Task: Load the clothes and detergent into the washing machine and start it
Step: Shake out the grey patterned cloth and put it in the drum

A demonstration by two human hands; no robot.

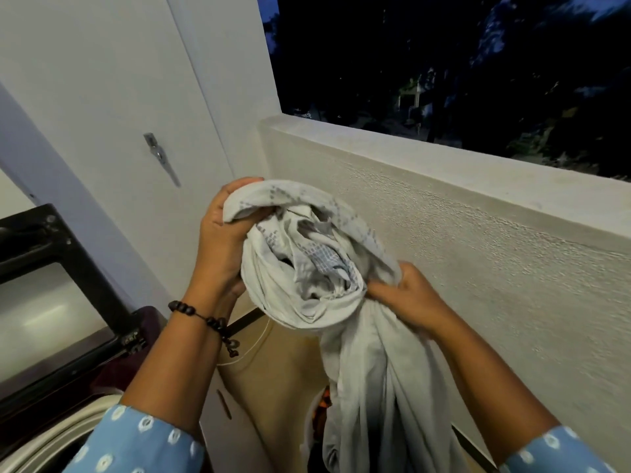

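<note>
I hold a bunched white cloth (pixel 307 268) with a grey-blue printed pattern in front of me, above a beige laundry basket (pixel 273 363). My left hand (pixel 222 240) grips its upper left edge. My right hand (pixel 409 295) pinches the lower right of the bundle. A long part of the cloth hangs down into the basket. The top-loading washing machine (pixel 58 435) is at the lower left, with its dark glass lid (pixel 51 302) raised and part of the white tub rim showing. No detergent is in view.
A low white textured parapet wall (pixel 478 233) runs along the right, with dark trees beyond. A white door with a metal handle (pixel 160 158) stands behind the machine. Something orange (pixel 326 401) shows inside the basket.
</note>
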